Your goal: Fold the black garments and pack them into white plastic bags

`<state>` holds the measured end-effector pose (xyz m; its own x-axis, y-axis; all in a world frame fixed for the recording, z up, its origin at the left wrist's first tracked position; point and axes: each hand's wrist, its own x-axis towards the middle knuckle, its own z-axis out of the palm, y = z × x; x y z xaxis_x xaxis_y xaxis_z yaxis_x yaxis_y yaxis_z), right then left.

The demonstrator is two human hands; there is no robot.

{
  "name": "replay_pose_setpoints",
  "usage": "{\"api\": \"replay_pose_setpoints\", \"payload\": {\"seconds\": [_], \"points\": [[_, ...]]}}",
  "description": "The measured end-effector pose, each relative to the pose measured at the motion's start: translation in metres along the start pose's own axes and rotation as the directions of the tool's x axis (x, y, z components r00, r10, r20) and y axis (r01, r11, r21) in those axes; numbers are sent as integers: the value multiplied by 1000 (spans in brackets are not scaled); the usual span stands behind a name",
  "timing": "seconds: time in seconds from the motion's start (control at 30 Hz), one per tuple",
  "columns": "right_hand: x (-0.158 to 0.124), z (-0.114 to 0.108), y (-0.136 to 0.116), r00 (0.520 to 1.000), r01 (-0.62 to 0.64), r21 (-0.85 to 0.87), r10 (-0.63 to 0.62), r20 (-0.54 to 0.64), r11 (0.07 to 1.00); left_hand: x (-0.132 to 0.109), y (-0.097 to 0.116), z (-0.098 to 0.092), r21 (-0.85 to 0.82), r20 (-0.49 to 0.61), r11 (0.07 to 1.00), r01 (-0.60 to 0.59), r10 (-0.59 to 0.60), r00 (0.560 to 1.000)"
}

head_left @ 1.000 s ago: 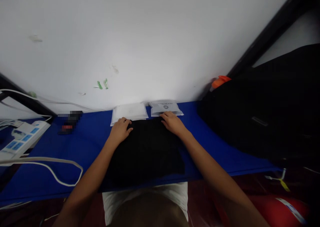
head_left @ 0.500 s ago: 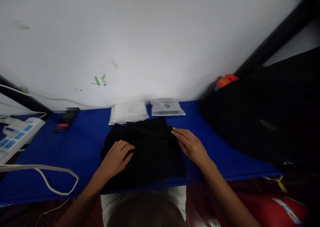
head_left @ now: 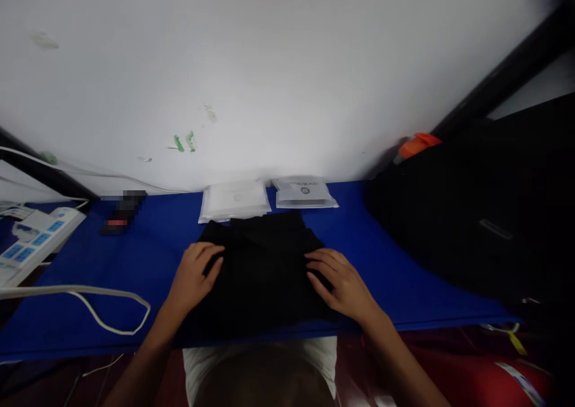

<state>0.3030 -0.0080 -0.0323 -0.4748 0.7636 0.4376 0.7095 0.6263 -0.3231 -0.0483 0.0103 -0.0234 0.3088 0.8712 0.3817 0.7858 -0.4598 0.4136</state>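
Two hands bracket one black cloth point(head_left: 265, 275). White packet point(head_left: 234, 200) serves as the reference for all positions. The cloth lies on the blue surface point(head_left: 381, 281), on the person's side of the packet and reaching farther to the right than it does. Its far edge lies just beside the packet; from where I stand, contact between them cannot be confirmed.

Orientation: the long axis of the cloth appears to run from side to side, across the line from packet to person. The near edge is too dark to trace exactly.

Left hand point(head_left: 193, 275): nearer and to the left of the packet, resting over the left edge of the cloth. Fingers are loosely curved, with the thumb set apart from them.

Right hand point(head_left: 340, 282): nearer and well to the right of the packet, resting over the right edge. Fingers are extended inward and slightly separated, thumb apart. No pinched fold shows at either hand.

Proximity: both hands touch the cloth, so neither is nearer to it; the left is the nearer one to the packet.
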Motion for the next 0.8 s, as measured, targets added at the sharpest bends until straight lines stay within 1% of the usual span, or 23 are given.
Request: {"api": "replay_pose_setpoints", "payload": {"seconds": [0.07, 0.1, 0.17, 0.27, 0.37, 0.4, 0.47, 0.53, 0.6, 0.67, 0.73, 0.8], "points": [[14, 5, -1, 999, -19, -17, 20, 37, 1000, 5, -17, 4, 89, -59, 989, 121, -116, 991], [22, 9, 0, 998, -29, -36, 31, 50, 999, 7, -24, 5, 119, -59, 980, 161, -155, 986], [39, 15, 4, 997, -40, -75, 45, 62, 996, 10, -32, 6, 139, -32, 971, 196, -193, 981], [62, 22, 13, 997, -47, -105, 53, 59, 993, 11, -29, 0, 102, -33, 980, 172, -170, 985], [72, 23, 19, 995, -57, -110, 65, 76, 992, 5, -18, -14, -23, -64, 998, 64, -65, 996], [72, 23, 19, 994, -56, -105, 66, 92, 993, 1, -15, -20, -78, -57, 997, 23, -27, 998], [69, 23, 19, 989, -51, -91, 64, 137, 995, -7, -9, -29, -180, 2, 983, -32, 33, 999], [63, 22, 18, 982, -50, -87, 65, 179, 995, -16, -7, -35, -235, 108, 971, -39, 66, 992], [56, 22, 17, 978, -54, -91, 71, 198, 994, -24, -9, -36, -249, 194, 968, -17, 68, 979], [50, 20, 17, 978, -62, -94, 80, 192, 994, -29, -14, -32, -235, 208, 972, 31, 19, 978], [44, 18, 18, 979, -71, -93, 87, 182, 993, -33, -20, -26, -187, 166, 976, 110, -79, 983], [39, 16, 19, 981, -81, -94, 96, 169, 992, -36, -27, -20, -109, 127, 976, 187, -173, 977]]}}
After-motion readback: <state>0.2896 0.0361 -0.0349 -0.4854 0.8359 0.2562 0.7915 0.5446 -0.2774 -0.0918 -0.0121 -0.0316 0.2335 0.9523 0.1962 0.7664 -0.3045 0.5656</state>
